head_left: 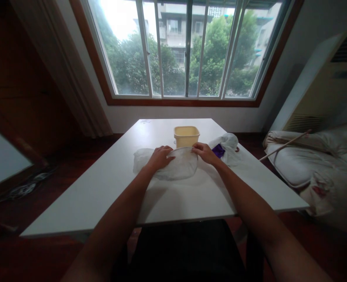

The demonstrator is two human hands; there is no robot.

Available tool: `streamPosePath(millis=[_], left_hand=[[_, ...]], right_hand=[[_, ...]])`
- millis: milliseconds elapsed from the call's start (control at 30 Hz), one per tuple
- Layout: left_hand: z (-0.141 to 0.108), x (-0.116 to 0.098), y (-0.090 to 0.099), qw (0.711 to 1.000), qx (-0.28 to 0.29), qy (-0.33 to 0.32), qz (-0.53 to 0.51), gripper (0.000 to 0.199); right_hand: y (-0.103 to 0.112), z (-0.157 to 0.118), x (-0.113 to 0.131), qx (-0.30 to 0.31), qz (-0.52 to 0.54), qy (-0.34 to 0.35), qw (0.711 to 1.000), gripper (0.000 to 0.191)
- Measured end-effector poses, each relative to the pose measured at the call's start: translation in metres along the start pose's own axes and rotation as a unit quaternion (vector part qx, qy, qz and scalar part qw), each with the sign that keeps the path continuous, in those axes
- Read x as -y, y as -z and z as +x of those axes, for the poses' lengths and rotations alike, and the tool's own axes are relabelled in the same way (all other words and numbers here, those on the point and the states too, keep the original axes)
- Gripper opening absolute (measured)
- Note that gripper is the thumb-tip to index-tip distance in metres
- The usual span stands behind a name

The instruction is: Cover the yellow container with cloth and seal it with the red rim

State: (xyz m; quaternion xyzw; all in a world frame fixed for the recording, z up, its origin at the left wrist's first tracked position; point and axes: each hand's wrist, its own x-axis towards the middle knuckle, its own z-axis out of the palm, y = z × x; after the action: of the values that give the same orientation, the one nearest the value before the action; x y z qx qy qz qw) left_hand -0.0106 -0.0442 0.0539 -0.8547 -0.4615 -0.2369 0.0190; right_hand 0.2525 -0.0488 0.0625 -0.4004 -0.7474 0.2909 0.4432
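Note:
A thin, whitish see-through bag [176, 168] lies spread over the middle of the white table. My left hand [160, 157] is closed on its upper edge, with the thumb pointing right. The bag's right upper corner is pinched between the fingers of my right hand [204, 152]. Crumpled bag material shows to the left of my left hand. Just beyond the bag stands a pale yellow square bin [186, 135], open at the top, its lower part hidden by the bag and fingers.
Right of my right hand sits a white plastic bag [229, 147] with something purple [218, 150] in it. The white table [103, 196] reaches toward the window. A cushioned seat [296, 160] with a thin stick [284, 145] stands at the right.

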Motion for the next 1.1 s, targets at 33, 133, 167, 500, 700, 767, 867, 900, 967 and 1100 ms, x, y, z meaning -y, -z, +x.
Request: streamPosePath(millis=[33, 133, 167, 500, 700, 767, 867, 900, 967, 1100], left_hand=[[0.0, 0.001, 0.001, 1.0, -0.011, 0.008, -0.002, 0.022], [0.001, 0.001, 0.004, 0.998, -0.047, 0.04, -0.012, 0.022], [0.002, 0.001, 0.005, 0.997, -0.056, 0.054, -0.018, 0.023], [0.001, 0.011, 0.02, 0.974, -0.108, 0.199, 0.001, 0.024], [-0.002, 0.028, 0.028, 0.952, -0.216, 0.217, 0.004, 0.026], [-0.003, 0.034, 0.029, 0.938, -0.244, 0.246, -0.001, 0.025], [-0.002, 0.04, 0.03, 0.92, -0.236, 0.312, -0.028, 0.026], [-0.001, 0.04, 0.03, 0.919, -0.226, 0.322, -0.043, 0.027], [0.0, 0.037, 0.03, 0.927, -0.204, 0.305, -0.073, 0.027], [0.004, 0.019, 0.025, 0.957, -0.169, 0.214, -0.097, 0.027]], right_hand=[[0.001, 0.001, 0.0, -0.013, 0.046, -0.012, 0.999, 0.025], [0.001, 0.003, 0.003, -0.047, 0.162, -0.053, 0.984, 0.033], [0.001, 0.003, 0.004, -0.058, 0.193, -0.069, 0.977, 0.036], [0.02, 0.002, 0.006, -0.14, 0.25, -0.126, 0.95, 0.042], [0.039, 0.003, -0.001, -0.17, 0.189, -0.141, 0.957, 0.05], [0.044, 0.001, -0.002, -0.156, 0.174, -0.133, 0.963, 0.053], [0.048, -0.002, -0.005, -0.11, 0.109, -0.115, 0.981, 0.058], [0.048, -0.004, -0.006, -0.099, 0.064, -0.105, 0.988, 0.059], [0.045, -0.006, -0.007, -0.092, -0.047, -0.067, 0.992, 0.057], [0.027, -0.008, -0.001, -0.068, -0.158, 0.023, 0.985, 0.05]])
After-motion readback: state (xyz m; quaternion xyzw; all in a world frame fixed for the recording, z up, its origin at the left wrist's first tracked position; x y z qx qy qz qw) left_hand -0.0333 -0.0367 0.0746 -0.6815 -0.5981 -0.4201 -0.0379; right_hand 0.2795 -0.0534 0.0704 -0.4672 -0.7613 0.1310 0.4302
